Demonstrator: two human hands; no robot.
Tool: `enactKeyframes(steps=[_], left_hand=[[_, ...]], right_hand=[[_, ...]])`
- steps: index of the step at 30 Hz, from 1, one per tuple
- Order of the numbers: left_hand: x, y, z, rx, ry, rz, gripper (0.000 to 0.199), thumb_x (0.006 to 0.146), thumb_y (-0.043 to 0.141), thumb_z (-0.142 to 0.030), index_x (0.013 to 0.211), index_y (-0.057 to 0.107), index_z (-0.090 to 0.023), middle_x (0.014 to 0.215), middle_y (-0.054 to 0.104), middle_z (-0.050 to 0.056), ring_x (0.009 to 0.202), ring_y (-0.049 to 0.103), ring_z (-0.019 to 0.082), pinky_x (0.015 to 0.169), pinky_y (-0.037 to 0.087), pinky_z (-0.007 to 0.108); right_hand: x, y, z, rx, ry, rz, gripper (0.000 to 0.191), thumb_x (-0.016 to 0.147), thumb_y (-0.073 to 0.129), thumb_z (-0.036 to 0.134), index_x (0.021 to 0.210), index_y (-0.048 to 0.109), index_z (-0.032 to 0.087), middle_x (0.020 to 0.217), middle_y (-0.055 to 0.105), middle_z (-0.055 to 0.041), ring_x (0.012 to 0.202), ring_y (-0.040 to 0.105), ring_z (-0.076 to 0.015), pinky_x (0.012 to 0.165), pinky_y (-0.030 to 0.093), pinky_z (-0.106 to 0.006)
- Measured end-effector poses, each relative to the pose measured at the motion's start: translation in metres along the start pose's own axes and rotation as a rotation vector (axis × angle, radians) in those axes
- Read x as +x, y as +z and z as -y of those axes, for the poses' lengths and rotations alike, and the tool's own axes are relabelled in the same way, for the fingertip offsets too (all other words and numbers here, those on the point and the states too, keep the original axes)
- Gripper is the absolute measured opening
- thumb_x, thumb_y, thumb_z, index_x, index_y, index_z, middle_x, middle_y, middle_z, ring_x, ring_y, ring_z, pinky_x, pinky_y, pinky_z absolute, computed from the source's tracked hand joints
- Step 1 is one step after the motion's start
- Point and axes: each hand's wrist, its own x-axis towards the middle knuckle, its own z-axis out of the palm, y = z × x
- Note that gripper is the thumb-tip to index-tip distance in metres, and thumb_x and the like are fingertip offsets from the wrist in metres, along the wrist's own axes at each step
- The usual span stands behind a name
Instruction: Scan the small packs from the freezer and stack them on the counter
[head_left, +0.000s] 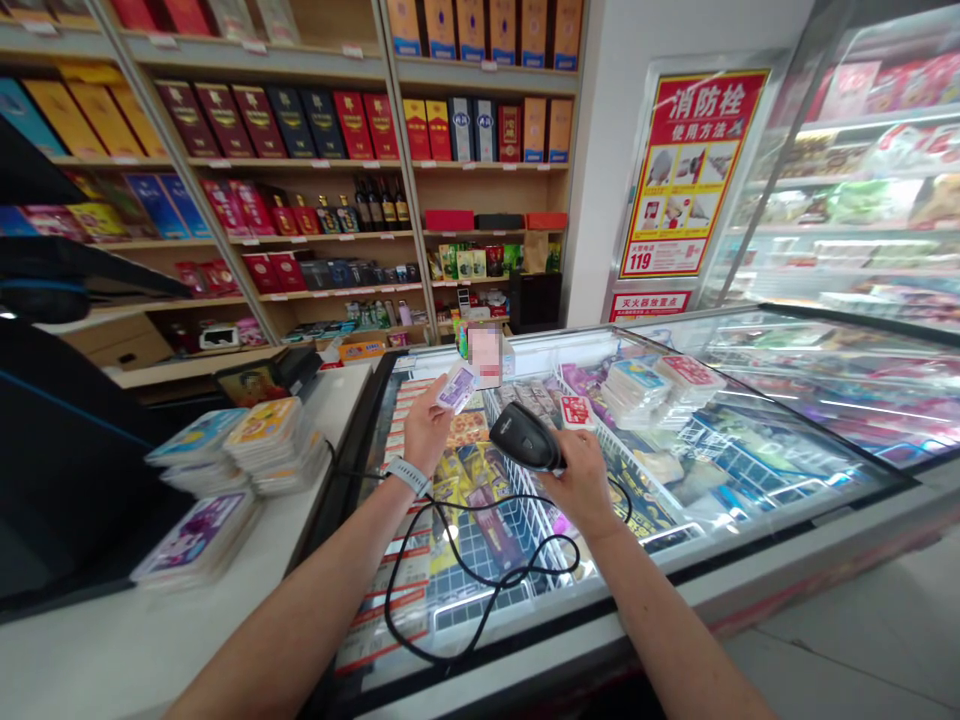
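Note:
My left hand point(430, 425), with a watch on its wrist, pinches a small flat purple-and-white pack point(456, 388) above the freezer's glass top. My right hand point(583, 480) is closed around a black handheld barcode scanner point(525, 437), whose head points left towards the pack. The scanner's black cable point(491, 600) lies in loops across the glass between my forearms. Just beyond my right hand is a red-and-white pack point(577, 411); whether my fingers touch it I cannot tell. Past it, stacks of similar flat packs stand on the glass, one blue-topped point(637, 385), one red-topped point(688, 375).
On the white counter point(247, 640) at left stand stacks of flat packs with yellow point(264, 425), blue point(196, 435) and purple point(199, 530) tops. A dark monitor point(67, 440) is beside them. Wire baskets of frozen goods show under the glass. Shelves point(300, 165) of boxes line the back.

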Motion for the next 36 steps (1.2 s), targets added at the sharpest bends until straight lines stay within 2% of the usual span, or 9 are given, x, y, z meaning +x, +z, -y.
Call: enactKeyframes(steps=[5,12,17,36], left_hand=[[-0.0015,-0.0007,-0.0023,0.028,0.03,0.008,0.063,0.075,0.059,-0.008,0.136,0.053,-0.021,0.134,0.058,0.01,0.103,0.066,0.018,0.093,0.056,0.033],[-0.0009,-0.0001,-0.0048,0.037,0.015,-0.006,0.063,0.075,0.059,-0.007,0.136,0.053,-0.021,0.135,0.057,0.01,0.102,0.066,0.018,0.09,0.057,0.029],[-0.0013,0.0,-0.0054,0.07,0.015,-0.012,0.062,0.075,0.06,-0.007,0.135,0.053,-0.018,0.133,0.058,0.011,0.099,0.067,0.018,0.088,0.057,0.029],[-0.0015,0.0012,-0.0016,0.035,0.029,0.009,0.062,0.075,0.059,-0.007,0.135,0.053,-0.022,0.135,0.056,0.009,0.099,0.067,0.016,0.089,0.057,0.027]], right_hand=[[-0.0004,0.0008,-0.0019,0.0,-0.008,0.006,0.022,0.078,0.06,0.023,0.1,0.058,0.019,0.087,0.068,-0.0046,0.081,0.06,-0.0217,0.083,0.04,-0.039],[0.0011,-0.0004,0.0006,0.022,-0.003,0.009,0.019,0.077,0.06,0.021,0.096,0.057,0.019,0.082,0.065,-0.0031,0.078,0.059,-0.0204,0.082,0.04,-0.038],[0.0017,-0.0013,0.0021,0.027,0.005,0.016,0.017,0.078,0.06,0.021,0.094,0.057,0.02,0.084,0.065,-0.0033,0.079,0.059,-0.0207,0.083,0.039,-0.038],[0.0013,-0.0011,0.0028,0.027,0.02,0.042,0.019,0.078,0.061,0.024,0.096,0.057,0.02,0.086,0.066,-0.0035,0.08,0.059,-0.0212,0.084,0.04,-0.039]])
